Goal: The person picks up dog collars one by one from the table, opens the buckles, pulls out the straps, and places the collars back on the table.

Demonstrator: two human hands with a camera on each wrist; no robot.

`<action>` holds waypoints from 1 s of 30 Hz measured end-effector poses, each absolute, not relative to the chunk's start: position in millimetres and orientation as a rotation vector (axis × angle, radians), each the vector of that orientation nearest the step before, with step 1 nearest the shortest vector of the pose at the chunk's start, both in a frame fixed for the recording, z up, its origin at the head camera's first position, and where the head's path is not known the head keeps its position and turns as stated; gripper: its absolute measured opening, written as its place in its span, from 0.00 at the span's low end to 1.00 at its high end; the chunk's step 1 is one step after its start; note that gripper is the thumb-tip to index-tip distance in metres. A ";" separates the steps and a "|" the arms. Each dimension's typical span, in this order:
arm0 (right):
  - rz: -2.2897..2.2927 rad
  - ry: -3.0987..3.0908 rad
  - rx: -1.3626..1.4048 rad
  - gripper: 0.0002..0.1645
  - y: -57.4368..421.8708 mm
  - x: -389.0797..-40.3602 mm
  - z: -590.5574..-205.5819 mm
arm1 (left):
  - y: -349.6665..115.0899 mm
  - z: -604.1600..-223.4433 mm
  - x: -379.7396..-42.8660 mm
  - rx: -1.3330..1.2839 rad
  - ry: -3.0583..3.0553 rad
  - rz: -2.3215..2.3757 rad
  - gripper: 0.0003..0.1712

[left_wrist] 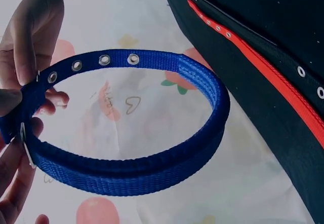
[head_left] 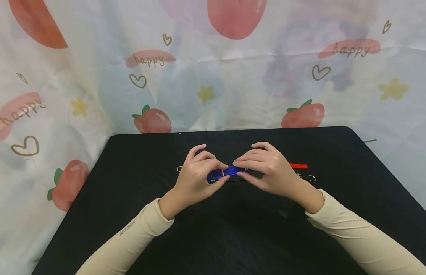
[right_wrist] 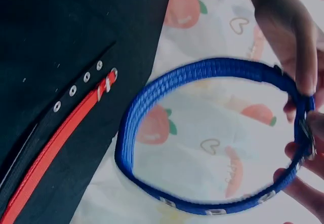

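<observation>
A blue collar (left_wrist: 126, 176) of woven webbing is bent into a closed loop, with several metal eyelets along one side. In the head view my left hand (head_left: 194, 173) pinches it near a metal fitting, thumb below and fingers above. My right hand (head_left: 276, 172) pinches the same collar just to the right, fingertips close to the other hand's. Both hands meet at the buckle (right_wrist: 307, 133), which the fingers partly cover. The rest of the loop hangs out beyond the hands, seen whole in the two wrist views.
Behind the hands, a red collar (right_wrist: 55, 148) and a black collar (right_wrist: 48, 117) with eyelets lie side by side on the black-covered table (head_left: 147, 152). A metal ring (head_left: 312, 178) shows at the right end. A printed fabric backdrop (head_left: 233, 76) surrounds the table's back and sides.
</observation>
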State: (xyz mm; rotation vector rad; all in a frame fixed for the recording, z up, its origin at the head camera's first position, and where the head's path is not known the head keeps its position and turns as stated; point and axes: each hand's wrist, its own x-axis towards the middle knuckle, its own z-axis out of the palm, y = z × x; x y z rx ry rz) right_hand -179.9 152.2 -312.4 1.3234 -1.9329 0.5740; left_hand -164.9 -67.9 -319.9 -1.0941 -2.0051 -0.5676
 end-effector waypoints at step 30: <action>0.719 -2.037 1.313 0.29 167.0 -191.0 -320.3 | -68.2 -324.3 -172.0 -1.008 -2.345 -0.542 0.17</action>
